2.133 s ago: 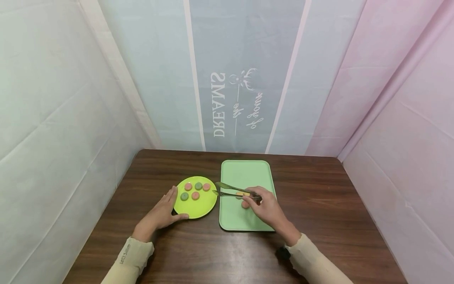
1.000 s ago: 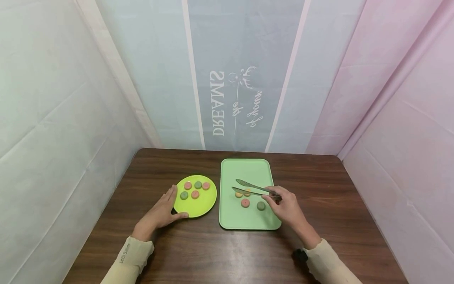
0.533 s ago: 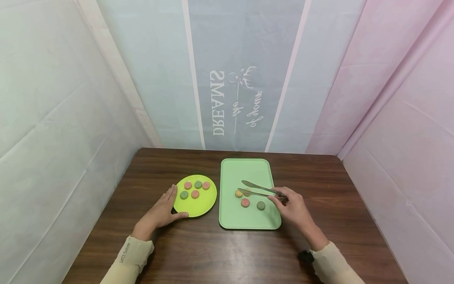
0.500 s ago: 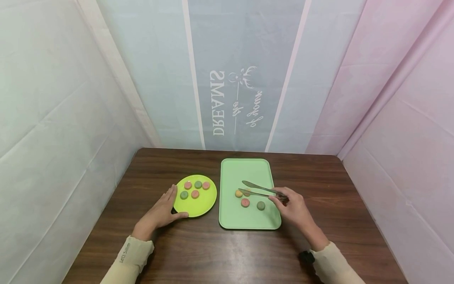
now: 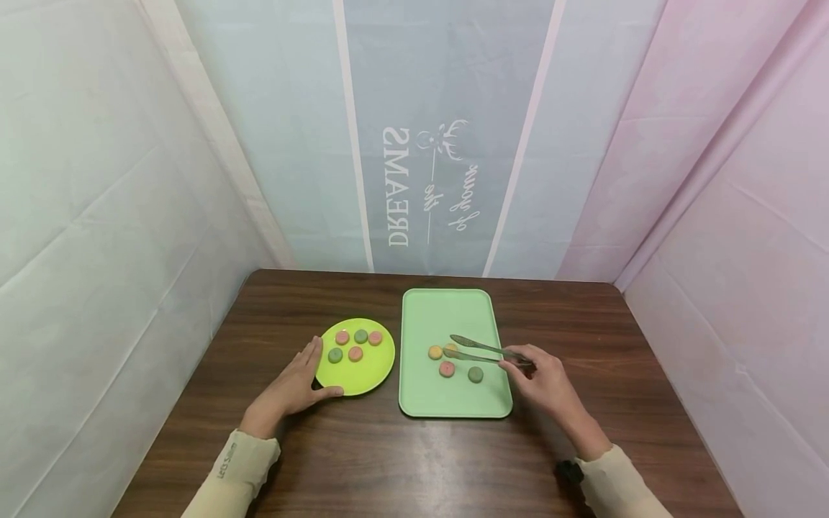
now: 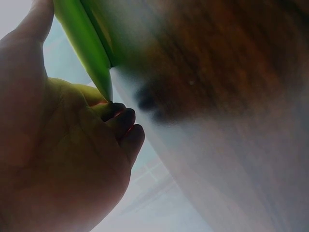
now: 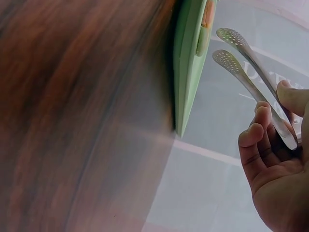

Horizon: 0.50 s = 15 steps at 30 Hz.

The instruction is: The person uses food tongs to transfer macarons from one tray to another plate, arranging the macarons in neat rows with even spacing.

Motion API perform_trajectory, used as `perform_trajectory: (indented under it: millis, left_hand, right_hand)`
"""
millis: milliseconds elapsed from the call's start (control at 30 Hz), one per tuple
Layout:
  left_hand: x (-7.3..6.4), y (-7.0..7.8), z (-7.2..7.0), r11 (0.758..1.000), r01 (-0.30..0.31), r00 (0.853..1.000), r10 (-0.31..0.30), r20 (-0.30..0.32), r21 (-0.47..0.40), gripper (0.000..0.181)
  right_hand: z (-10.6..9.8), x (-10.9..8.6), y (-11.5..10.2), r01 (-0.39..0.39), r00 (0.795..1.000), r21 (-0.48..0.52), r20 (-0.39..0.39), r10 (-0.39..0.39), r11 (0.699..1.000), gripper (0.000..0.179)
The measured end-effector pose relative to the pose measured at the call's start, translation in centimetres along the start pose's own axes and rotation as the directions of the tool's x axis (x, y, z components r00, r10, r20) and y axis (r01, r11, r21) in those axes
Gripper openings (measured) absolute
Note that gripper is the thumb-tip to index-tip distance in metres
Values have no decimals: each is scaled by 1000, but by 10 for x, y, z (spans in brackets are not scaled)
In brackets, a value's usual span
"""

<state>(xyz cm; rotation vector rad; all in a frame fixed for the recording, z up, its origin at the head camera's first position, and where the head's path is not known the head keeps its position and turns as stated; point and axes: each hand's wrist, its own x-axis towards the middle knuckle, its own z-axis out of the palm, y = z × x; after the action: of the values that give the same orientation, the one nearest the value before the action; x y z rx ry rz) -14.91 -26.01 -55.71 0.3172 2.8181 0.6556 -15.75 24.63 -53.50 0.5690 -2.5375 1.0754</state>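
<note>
My left hand (image 5: 291, 385) rests against the left rim of a yellow-green plate (image 5: 369, 378), fingers straight and thumb along the near edge. Several pink and green macarons lie on that plate, such as a pink macaron (image 5: 355, 354). My right hand (image 5: 544, 378) pinches metal tongs (image 7: 251, 82) with perforated tips, their arms apart and nothing between them. The tongs hover over the pale green tray (image 5: 447, 306). On it are a yellow macaron (image 5: 435, 352), another partly covered by the tongs, a pink macaron (image 5: 447, 369) and a green macaron (image 5: 476, 374).
Plate and tray stand side by side on a brown wooden table (image 5: 363, 460), a narrow gap between them. Printed cloth (image 5: 447, 72) hangs behind the table. Pale cloth walls (image 5: 97, 216) flank it on both sides.
My right hand has drawn the tongs from the plate's right edge rightward over the tray, uncovering the green macaron there. In the last half second it shifts slightly further right. The left hand stays put.
</note>
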Motion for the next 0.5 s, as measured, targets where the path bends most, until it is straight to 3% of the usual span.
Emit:
perform_trajectory:
  millis: [500]
  left_hand:
    - [1,-3,3,1000,-14,1000,14,-8,12,126]
  right_hand:
    - [4,-5,6,-9,1000,-31,18,9,999,26]
